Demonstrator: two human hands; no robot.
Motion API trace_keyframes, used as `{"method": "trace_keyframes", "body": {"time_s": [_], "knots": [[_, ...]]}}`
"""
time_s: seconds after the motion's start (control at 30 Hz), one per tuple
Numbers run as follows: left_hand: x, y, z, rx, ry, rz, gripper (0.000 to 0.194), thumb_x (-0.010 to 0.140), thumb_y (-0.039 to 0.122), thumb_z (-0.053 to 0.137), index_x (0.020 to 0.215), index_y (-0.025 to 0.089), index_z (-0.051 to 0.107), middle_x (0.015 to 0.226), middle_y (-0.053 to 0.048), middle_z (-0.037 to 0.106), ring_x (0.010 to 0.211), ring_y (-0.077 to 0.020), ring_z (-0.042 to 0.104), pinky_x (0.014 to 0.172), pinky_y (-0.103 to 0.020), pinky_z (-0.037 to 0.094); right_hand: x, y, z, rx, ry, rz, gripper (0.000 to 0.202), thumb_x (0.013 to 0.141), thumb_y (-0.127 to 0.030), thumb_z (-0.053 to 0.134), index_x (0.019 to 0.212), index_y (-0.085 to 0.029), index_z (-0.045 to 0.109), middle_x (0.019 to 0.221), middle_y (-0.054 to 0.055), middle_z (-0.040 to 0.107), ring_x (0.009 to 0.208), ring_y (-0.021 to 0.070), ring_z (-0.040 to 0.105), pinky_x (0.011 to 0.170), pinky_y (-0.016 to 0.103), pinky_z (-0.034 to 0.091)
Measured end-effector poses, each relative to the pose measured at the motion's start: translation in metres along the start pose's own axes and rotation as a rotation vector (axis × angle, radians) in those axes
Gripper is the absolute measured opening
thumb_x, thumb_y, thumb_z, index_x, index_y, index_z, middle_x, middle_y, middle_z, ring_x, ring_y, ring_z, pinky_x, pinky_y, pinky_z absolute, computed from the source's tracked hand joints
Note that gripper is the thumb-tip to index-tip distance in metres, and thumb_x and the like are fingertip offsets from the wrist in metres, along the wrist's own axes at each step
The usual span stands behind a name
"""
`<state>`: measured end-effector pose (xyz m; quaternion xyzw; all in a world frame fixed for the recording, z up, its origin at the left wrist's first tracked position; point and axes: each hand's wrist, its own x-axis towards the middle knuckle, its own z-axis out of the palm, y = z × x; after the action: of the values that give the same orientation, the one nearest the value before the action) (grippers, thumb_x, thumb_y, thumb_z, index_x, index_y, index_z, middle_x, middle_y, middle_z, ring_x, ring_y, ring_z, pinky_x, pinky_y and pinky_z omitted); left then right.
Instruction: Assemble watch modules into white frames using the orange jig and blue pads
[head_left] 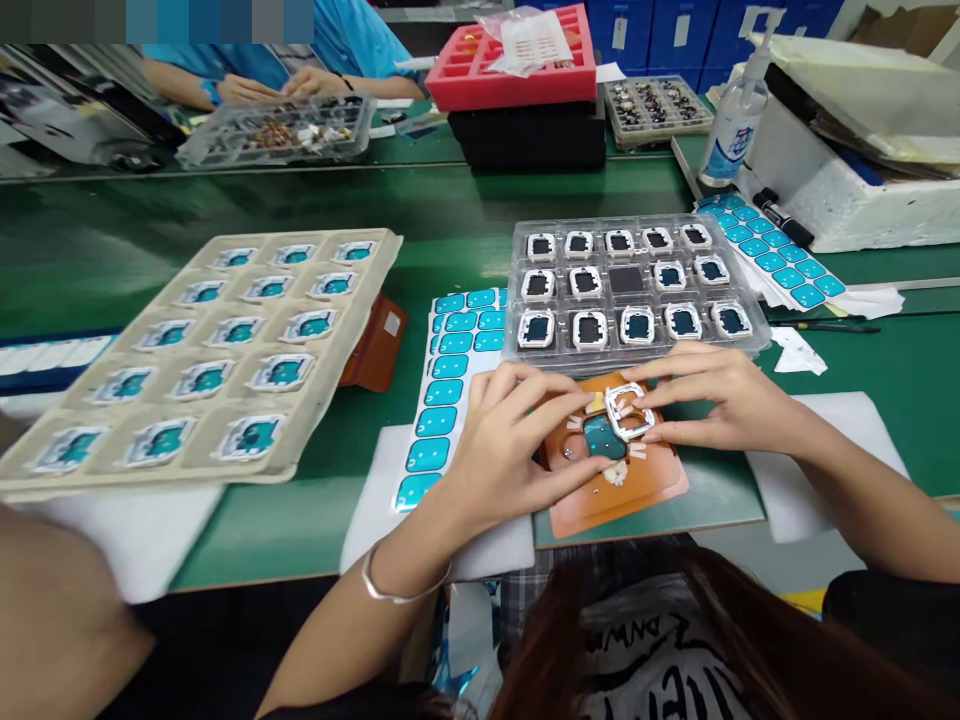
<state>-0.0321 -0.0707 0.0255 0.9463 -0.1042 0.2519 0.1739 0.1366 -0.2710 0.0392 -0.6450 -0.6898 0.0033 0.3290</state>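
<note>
My right hand (701,400) holds a white square watch-case frame (628,412) by its right side, tilted over an orange fixture plate (585,515). At the plate's left, my left hand (514,440) has its thumb and fingers apart, on either side of a blue adhesive sheet piece (604,438) in the plate's recess. Whether the fingertips press on that piece or on the plate I cannot tell. Just behind the hands, a clear plastic tray (517,355) carries several white frames with dark inserts; one middle pocket shows no frame.
At left is a beige tray (386,250) of frames with blue film. Blue sticker sheets (439,422) lie beside the plate, others (780,250) at right. A pump bottle (731,135), foam box (847,200) and red bin (517,85) stand behind. A co-worker's hands (281,85) are across the bench.
</note>
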Motion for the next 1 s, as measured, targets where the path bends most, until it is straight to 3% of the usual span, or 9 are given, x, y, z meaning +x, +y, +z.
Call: {"method": "trace_keyframes", "body": {"time_s": [0.1,0.37,0.77,0.9,1.0], "knots": [[-0.001,0.001,0.001,0.003,-0.027,-0.047,0.050,0.081,0.056,0.068,0.115,0.019,0.063,0.106,-0.009,0.068,0.096,-0.0254,0.052,0.080,-0.042,0.036,0.001,0.000,0.008,0.003,0.081,-0.086,0.018,0.084,-0.031,0.074,0.097,-0.018,0.074,0.113,0.011,0.073,0.079,0.0168,0.063,0.071,0.035,0.053],[-0.001,0.000,-0.008,0.041,-0.015,-0.024,0.042,0.084,0.057,0.065,0.107,0.022,0.068,0.100,-0.006,0.071,0.092,-0.0244,0.054,0.076,-0.041,0.031,0.002,-0.005,0.029,0.056,0.159,-0.186,0.020,0.087,-0.031,0.071,0.097,-0.014,0.071,0.111,0.015,0.074,0.085,0.0182,0.066,0.072,0.036,0.055],[-0.002,0.001,-0.009,0.029,-0.089,-0.045,0.035,0.082,0.053,0.067,0.100,0.023,0.068,0.102,-0.005,0.070,0.094,-0.0248,0.054,0.075,-0.038,0.029,0.003,-0.007,0.030,0.057,0.106,-0.174,0.019,0.088,-0.032,0.069,0.090,-0.013,0.071,0.107,0.015,0.074,0.082,0.0173,0.064,0.072,0.035,0.052],[-0.001,0.000,-0.006,-0.084,-0.141,-0.101,0.032,0.081,0.051,0.070,0.094,0.022,0.067,0.105,-0.005,0.068,0.097,-0.0242,0.054,0.080,-0.040,0.034,0.004,-0.007,0.028,0.028,0.052,-0.179,0.019,0.087,-0.033,0.070,0.084,-0.014,0.071,0.104,0.014,0.075,0.074,0.0172,0.059,0.069,0.035,0.052],[0.000,0.002,-0.004,-0.224,-0.072,-0.118,0.031,0.081,0.047,0.072,0.098,0.022,0.065,0.104,-0.005,0.067,0.097,-0.0222,0.056,0.086,-0.040,0.041,0.005,-0.009,0.028,0.052,0.078,-0.153,0.018,0.086,-0.031,0.071,0.092,-0.014,0.068,0.105,0.013,0.074,0.076,0.0173,0.059,0.069,0.034,0.051]]}}
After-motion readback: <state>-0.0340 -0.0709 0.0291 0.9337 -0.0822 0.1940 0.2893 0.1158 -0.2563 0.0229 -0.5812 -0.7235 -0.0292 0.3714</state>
